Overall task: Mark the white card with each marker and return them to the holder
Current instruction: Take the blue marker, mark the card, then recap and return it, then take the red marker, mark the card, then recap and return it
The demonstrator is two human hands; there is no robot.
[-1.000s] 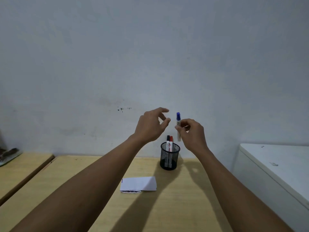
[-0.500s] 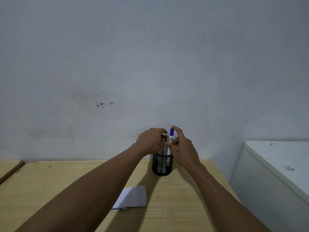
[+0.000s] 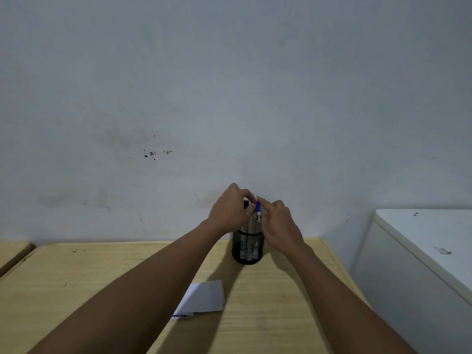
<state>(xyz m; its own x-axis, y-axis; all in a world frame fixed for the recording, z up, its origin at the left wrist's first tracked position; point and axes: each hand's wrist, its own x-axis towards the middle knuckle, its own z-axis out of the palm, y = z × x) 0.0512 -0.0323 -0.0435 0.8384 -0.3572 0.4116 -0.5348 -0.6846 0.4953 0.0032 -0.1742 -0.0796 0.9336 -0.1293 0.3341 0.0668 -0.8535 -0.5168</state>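
Above the black mesh holder (image 3: 247,247), both hands have dropped to its rim, right hand (image 3: 277,226) fingers still pinching the now-seated blue marker (image 3: 258,207), left hand (image 3: 229,213) closed around the black marker (image 3: 246,204), white card (image 3: 204,297) lying nearer on the worktop (image 3: 76,277).

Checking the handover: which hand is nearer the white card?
Left. The left hand and right hand are both up at the holder; the white card lies under the left forearm.

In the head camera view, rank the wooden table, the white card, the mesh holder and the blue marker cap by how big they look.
1. Wooden table, by far the largest.
2. White card and mesh holder: they look alike, and the card lies nearer the camera, so I won't rank them.
3. Blue marker cap, smallest.
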